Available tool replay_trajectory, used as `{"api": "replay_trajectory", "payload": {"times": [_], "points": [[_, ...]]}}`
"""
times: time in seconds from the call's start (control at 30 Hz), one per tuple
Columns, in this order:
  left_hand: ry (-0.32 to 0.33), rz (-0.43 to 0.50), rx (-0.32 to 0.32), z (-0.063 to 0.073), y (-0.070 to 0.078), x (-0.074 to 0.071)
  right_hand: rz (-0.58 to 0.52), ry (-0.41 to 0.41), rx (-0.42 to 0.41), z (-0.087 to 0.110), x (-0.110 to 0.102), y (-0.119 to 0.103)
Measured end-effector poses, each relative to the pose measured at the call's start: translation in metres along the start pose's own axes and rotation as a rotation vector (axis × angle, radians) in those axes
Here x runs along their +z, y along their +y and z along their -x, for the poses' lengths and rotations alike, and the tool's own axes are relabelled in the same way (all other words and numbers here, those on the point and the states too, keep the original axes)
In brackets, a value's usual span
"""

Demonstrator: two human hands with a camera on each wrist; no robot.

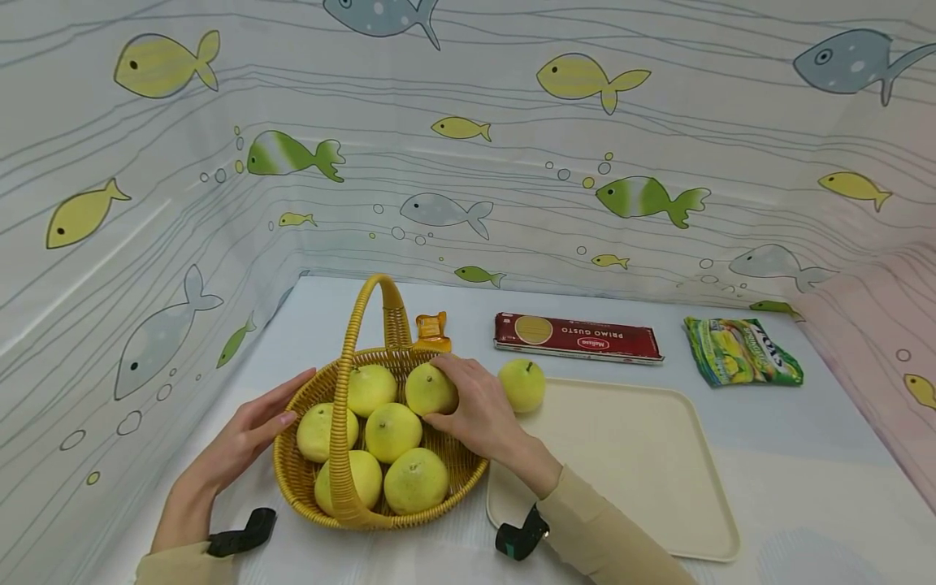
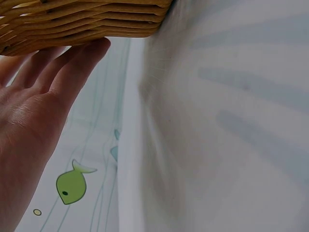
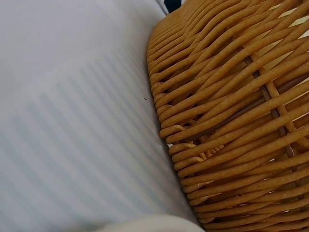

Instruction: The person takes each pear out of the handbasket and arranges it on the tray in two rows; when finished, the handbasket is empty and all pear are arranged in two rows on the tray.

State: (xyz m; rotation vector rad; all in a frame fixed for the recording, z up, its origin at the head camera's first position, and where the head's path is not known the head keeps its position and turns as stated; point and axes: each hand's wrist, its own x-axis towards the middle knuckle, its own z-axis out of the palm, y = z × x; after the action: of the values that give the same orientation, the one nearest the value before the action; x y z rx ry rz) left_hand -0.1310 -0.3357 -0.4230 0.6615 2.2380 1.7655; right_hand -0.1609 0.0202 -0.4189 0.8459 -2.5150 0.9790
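A yellow wicker basket [image 1: 292, 479] with a tall arched handle holds several round yellow-green fruits. My right hand [image 1: 478, 406] reaches over its right rim, thumb and fingers curled round a yellow-green fruit [image 1: 426, 390] at the back right of the basket. Against the left rim lies my left hand [image 1: 256, 431], its fingers extended along the outside. In the left wrist view, those fingers [image 2: 72, 72] touch the woven basket side [image 2: 87, 19]. Only the basket weave [image 3: 231, 116] fills the right wrist view; the right hand is out of sight there.
Right of the basket lies a cream tray [image 1: 621, 463], with one more yellow-green fruit [image 1: 522, 385] at its back left corner. Behind are a small orange packet [image 1: 432, 329], a dark red package [image 1: 578, 337] and a green snack bag [image 1: 742, 351]. Fish-printed walls enclose the table.
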Motion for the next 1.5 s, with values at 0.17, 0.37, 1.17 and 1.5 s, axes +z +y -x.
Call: {"api": "replay_trajectory", "payload": {"times": [0.17,0.37,1.17,1.5], "points": [[0.001,0.001,0.002,0.0,0.0,0.0,-0.014,0.011,-0.003,0.001,0.0,0.0],[0.001,-0.005,-0.001,0.0,0.001,0.001,-0.036,0.007,0.018,0.001,0.0,0.0],[-0.002,-0.003,0.006,0.001,0.001,0.001,-0.207,0.026,0.114,0.007,-0.014,-0.003],[0.002,-0.005,-0.013,0.001,0.002,0.001,-0.2,0.05,0.111,0.017,-0.041,-0.01]]}}
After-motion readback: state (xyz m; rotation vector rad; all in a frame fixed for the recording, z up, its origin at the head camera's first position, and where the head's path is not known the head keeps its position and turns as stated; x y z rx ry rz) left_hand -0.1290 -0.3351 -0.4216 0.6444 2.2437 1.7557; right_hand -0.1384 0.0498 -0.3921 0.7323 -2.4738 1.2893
